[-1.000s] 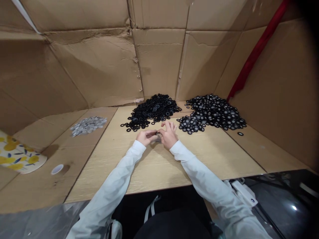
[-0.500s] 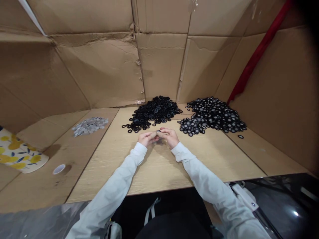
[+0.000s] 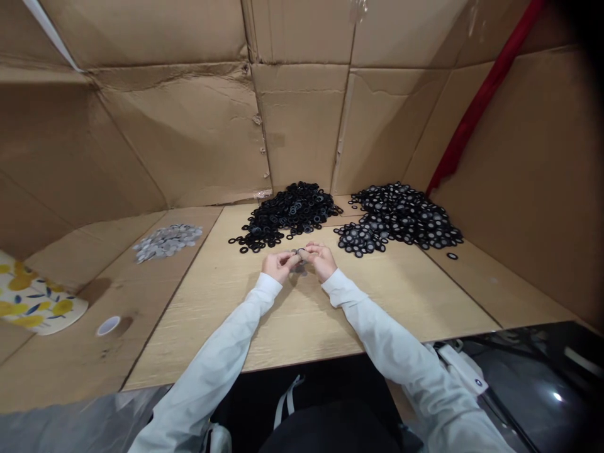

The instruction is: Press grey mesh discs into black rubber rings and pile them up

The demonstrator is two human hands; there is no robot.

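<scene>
My left hand [image 3: 277, 265] and my right hand [image 3: 321, 259] meet over the middle of the wooden table [image 3: 302, 314], fingers pinched together. Between the fingertips sits a small dark ring-shaped part [image 3: 301, 252], held by both hands. Just beyond them lies a heap of plain black rings [image 3: 287, 214]. To its right is a heap of black rings with grey centres [image 3: 401, 220]. A small pile of grey discs [image 3: 166, 241] rests far to the left.
Cardboard walls [image 3: 302, 113] close in the back and both sides. A red strip [image 3: 476, 107] runs up the right wall. A white tape roll [image 3: 108, 325] and a yellow-patterned item [image 3: 33, 302] lie at the left. One stray ring [image 3: 452, 256] lies at right.
My right hand's fingers, spread a second ago, have closed into a pinch. Both hands have stayed at the same spot, working the small part between them.
</scene>
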